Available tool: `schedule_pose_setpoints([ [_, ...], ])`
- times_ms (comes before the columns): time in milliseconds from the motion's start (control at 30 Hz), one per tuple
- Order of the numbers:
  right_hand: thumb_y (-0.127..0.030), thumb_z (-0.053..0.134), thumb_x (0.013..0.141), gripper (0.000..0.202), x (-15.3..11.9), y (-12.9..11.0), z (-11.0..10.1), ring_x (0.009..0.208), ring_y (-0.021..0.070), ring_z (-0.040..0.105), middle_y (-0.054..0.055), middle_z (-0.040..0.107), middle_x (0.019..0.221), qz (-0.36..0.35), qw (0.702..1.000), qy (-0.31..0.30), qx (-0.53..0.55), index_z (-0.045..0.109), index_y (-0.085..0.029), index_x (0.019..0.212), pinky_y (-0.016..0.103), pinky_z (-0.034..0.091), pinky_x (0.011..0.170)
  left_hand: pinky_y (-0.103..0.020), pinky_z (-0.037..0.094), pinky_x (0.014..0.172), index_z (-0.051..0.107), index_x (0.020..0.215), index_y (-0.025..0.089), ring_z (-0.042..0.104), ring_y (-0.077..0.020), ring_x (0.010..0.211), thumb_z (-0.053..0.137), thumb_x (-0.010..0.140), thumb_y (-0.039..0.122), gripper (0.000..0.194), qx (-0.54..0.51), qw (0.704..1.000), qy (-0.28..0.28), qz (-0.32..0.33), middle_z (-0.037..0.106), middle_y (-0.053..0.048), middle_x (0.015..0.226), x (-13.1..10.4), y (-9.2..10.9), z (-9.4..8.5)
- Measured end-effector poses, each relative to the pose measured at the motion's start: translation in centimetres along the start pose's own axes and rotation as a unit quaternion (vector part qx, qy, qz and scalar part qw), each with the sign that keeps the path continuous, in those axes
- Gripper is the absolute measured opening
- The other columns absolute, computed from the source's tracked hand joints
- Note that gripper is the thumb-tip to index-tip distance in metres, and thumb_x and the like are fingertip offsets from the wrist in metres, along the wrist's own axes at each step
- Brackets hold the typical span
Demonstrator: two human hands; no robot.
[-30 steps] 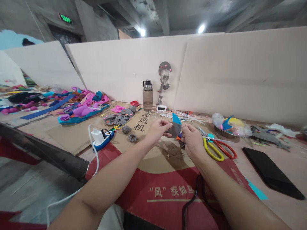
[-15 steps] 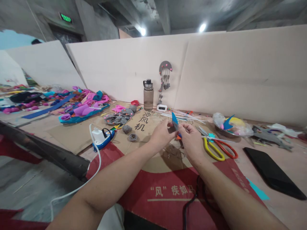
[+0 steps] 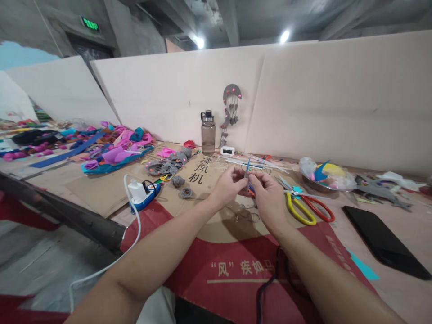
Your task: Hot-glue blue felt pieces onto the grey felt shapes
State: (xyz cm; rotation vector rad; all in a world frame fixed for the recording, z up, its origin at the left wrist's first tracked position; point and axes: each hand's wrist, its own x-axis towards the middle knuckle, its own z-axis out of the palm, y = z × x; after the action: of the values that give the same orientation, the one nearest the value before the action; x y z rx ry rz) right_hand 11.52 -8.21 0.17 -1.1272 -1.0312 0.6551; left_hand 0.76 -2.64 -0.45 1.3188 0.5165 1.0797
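Above the cardboard [image 3: 209, 225], my left hand [image 3: 230, 184] and my right hand [image 3: 267, 191] meet fingertip to fingertip. Both pinch a small blue piece of felt [image 3: 248, 166], which now shows almost edge-on as a thin upright sliver. Its lower part is hidden behind my fingers, where bits of darker blue and orange show. Grey thread [image 3: 251, 215] trails in loops on the cardboard below. Just right of my right hand lie scissors with yellow handles [image 3: 301, 215] and a red-handled pair [image 3: 320, 210].
Left are grey yarn [image 3: 177, 181], grey felt pieces [image 3: 165, 166], a power strip [image 3: 146, 195] with a white cable, and colourful fabric scraps [image 3: 124, 146]. A bottle [image 3: 208, 135] stands by the board. Right lie a bowl [image 3: 319, 185] and black phone-like slab [image 3: 381, 238].
The blue felt piece has turned from showing its flat face to nearly edge-on. My left fingers have closed in nearer to my right fingers.
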Motion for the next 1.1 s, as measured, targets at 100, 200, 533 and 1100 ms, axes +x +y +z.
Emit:
schedule_pose_setpoints([
  [100, -0.038, 0.068, 0.079, 0.021, -0.3, -0.7, 0.0, 0.070, 0.0153, 0.057, 0.003, 0.067, 0.077, -0.022, 0.999, 0.006, -0.045, 0.072, -0.019, 0.086, 0.027, 0.049, 0.062, -0.032, 0.060, 0.059, 0.049, 0.091, 0.018, 0.060, -0.0125, 0.069, 0.068, 0.077, 0.027, 0.026, 0.000, 1.000, 0.002, -0.008, 0.057, 0.002, 0.081, -0.1, 0.2, 0.0],
  [200, -0.038, 0.067, 0.081, 0.021, -0.5, -0.8, 0.0, 0.068, 0.0149, 0.055, 0.003, 0.066, 0.076, -0.040, 0.996, 0.003, -0.073, 0.073, -0.019, 0.087, 0.028, 0.049, 0.063, -0.029, 0.059, 0.060, 0.050, 0.091, 0.018, 0.059, -0.0110, 0.066, 0.065, 0.079, 0.025, 0.020, -0.007, 1.000, 0.014, -0.010, 0.058, 0.002, 0.077, -0.1, 0.4, 0.1],
  [533, -0.043, 0.064, 0.084, 0.025, -0.2, 0.5, -0.2, 0.071, 0.0158, 0.057, 0.003, 0.066, 0.082, -0.058, 0.995, 0.018, -0.084, 0.066, -0.019, 0.090, 0.031, 0.051, 0.066, -0.029, 0.058, 0.068, 0.049, 0.094, 0.018, 0.065, -0.0126, 0.070, 0.071, 0.079, 0.030, 0.029, -0.054, 0.998, 0.012, 0.000, 0.066, 0.000, 0.077, 0.2, 0.0, 0.1],
  [1100, -0.043, 0.062, 0.084, 0.026, -0.1, 0.3, -0.3, 0.069, 0.0154, 0.056, 0.003, 0.065, 0.079, -0.064, 0.993, 0.005, -0.101, 0.067, -0.018, 0.088, 0.030, 0.050, 0.063, -0.034, 0.059, 0.074, 0.054, 0.089, 0.018, 0.063, -0.0124, 0.069, 0.074, 0.072, 0.033, 0.030, -0.093, 0.996, 0.012, 0.010, 0.066, 0.001, 0.075, -0.1, 0.9, 0.0],
])
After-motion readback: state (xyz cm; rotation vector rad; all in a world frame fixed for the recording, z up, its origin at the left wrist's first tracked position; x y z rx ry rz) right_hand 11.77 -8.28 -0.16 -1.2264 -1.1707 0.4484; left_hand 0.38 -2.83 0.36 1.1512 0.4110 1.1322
